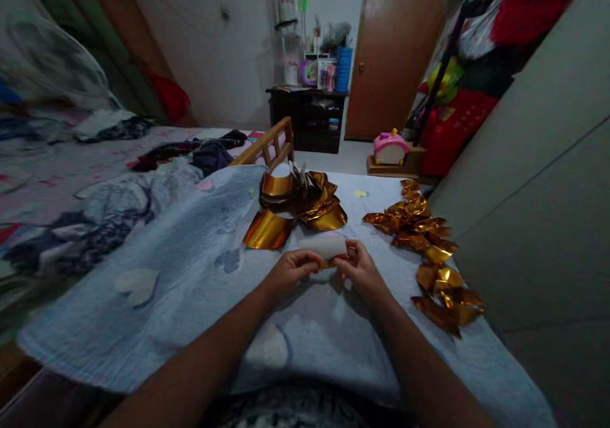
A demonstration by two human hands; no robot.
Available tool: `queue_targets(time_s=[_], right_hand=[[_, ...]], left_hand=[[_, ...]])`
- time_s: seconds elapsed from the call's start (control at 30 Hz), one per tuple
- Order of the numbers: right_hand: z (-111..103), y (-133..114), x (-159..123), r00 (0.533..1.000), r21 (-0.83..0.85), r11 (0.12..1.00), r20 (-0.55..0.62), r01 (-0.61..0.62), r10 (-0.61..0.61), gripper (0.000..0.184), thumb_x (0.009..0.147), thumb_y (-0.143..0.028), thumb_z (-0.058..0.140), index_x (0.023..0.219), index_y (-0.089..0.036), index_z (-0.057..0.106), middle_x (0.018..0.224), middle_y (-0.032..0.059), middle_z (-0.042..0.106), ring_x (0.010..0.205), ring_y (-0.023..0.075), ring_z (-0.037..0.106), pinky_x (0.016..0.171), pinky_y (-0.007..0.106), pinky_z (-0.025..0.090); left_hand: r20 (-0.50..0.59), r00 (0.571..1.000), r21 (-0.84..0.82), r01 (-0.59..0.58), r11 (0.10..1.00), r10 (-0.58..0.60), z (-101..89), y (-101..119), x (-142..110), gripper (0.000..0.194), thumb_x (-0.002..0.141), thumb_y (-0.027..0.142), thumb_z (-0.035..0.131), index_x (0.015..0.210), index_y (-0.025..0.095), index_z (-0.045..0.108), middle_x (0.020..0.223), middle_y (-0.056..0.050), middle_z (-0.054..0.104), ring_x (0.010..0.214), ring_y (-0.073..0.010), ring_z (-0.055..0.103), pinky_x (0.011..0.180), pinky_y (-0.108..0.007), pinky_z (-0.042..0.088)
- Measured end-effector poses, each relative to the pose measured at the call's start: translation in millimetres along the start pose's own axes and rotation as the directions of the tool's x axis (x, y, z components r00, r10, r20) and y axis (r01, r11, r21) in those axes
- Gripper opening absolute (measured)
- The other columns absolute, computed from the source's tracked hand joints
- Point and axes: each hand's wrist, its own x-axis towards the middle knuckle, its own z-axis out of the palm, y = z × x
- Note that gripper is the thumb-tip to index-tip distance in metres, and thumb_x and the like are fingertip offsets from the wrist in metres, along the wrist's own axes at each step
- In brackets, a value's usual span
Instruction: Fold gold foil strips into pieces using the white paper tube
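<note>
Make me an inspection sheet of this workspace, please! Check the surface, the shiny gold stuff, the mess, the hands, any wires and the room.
Surface: blue cloth with heart shapes, slightly wrinkled.
Job's things: gold-and-white sheet in the hands, mostly white side showing; stack of curved gold sheets beyond it; crumpled-looking gold pieces along the right.
Clutter: clothes heaped on the bed at left.
Grips: left hand and right hand each pinch the sheet's lower part.
Cables: faint lines on the wall, perhaps wires; too dim to tell.
Surroundings: brown door, dark shelf, pink toy-like object.
</note>
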Motion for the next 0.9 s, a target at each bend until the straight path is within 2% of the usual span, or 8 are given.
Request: queue_targets(time_s=[0.07, 0.17, 0.43, 0.6, 0.73, 0.9], right_hand=[[-1.7, -1.6, -1.4, 1.0, -0.065, 0.998, 0.029, 0.012, -0.01, 0.035, 0.074, -0.042, 0.073, 0.097, -0.019, 0.061, 0.074, -0.0021, 0.062, 0.058, 0.012, 0.053, 0.052, 0.024, 0.042], [-3.2, -3.3, -2.8, 0.998, -0.107, 0.994, 0.048, 0.031, -0.026, 0.027, 0.078, -0.043, 0.068, 0.091, -0.018, 0.064, 0.065, -0.0034, 0.057, 0.055, 0.012, 0.051, 0.053, 0.025, 0.04], [-1.1, -1.9, -2.5, 0.998, -0.086, 0.994, 0.02, 0.066, -0.065, 0.028, 0.076, -0.041, 0.07, 0.092, -0.019, 0.066, 0.068, -0.0027, 0.059, 0.056, 0.012, 0.049, 0.053, 0.026, 0.037], [-1.0, -1.3, -2.3, 0.997, -0.09, 0.993, 0.019, 0.079, -0.077, 0.026, 0.076, -0.04, 0.07, 0.09, -0.019, 0.066, 0.071, -0.0022, 0.06, 0.058, 0.0122, 0.05, 0.055, 0.026, 0.039], [-0.6, -2.1, -2.4, 0.997, -0.092, 0.993, 0.018, 0.071, -0.069, 0.023, 0.075, -0.039, 0.07, 0.087, -0.019, 0.064, 0.066, -0.0036, 0.057, 0.056, 0.0117, 0.048, 0.054, 0.026, 0.038], [-0.7, -4.5, -3.0, 0.998, -0.1, 0.993, 0.005, 0.066, -0.066, 0.024, 0.074, -0.04, 0.071, 0.085, -0.02, 0.064, 0.064, -0.0042, 0.055, 0.056, 0.0122, 0.047, 0.054, 0.026, 0.038]], left_hand=[[-0.004, 1.0, 0.009, -0.01, 1.0, 0.01, -1.2, -1.3, -0.9, 0.022, 0.078, 0.033, 0.072, 0.087, 0.014, 0.076, 0.069, 0.0, 0.061, 0.063, -0.0106, 0.047, 0.062, -0.024, 0.036], [0.002, 1.0, 0.002, -0.016, 1.0, 0.016, -2.3, -2.8, -1.1, 0.022, 0.078, 0.034, 0.072, 0.087, 0.014, 0.074, 0.071, 0.0, 0.062, 0.065, -0.0109, 0.049, 0.063, -0.023, 0.036], [0.011, 1.0, -0.124, 0.029, 0.992, -0.028, 0.2, -2.5, 0.5, 0.032, 0.076, 0.038, 0.077, 0.089, 0.017, 0.058, 0.07, 0.001, 0.065, 0.06, -0.0101, 0.056, 0.057, -0.02, 0.039], [-0.033, 0.999, -0.207, 0.006, 0.978, -0.013, 1.9, -2.7, 0.2, 0.038, 0.079, 0.042, 0.077, 0.087, 0.02, 0.048, 0.073, 0.005, 0.058, 0.059, -0.0097, 0.062, 0.053, -0.019, 0.044], [-0.036, 0.999, -0.215, -0.004, 0.977, -0.004, 2.2, -3.8, 0.9, 0.043, 0.079, 0.04, 0.077, 0.101, 0.022, 0.044, 0.077, 0.005, 0.063, 0.062, -0.011, 0.065, 0.052, -0.018, 0.044], [-0.125, 0.992, -0.211, -0.027, 0.977, 0.0, 3.9, -1.3, 1.2, 0.066, 0.075, 0.034, 0.08, 0.123, 0.025, 0.036, 0.088, 0.003, 0.069, 0.067, -0.0133, 0.068, 0.057, -0.021, 0.047]])
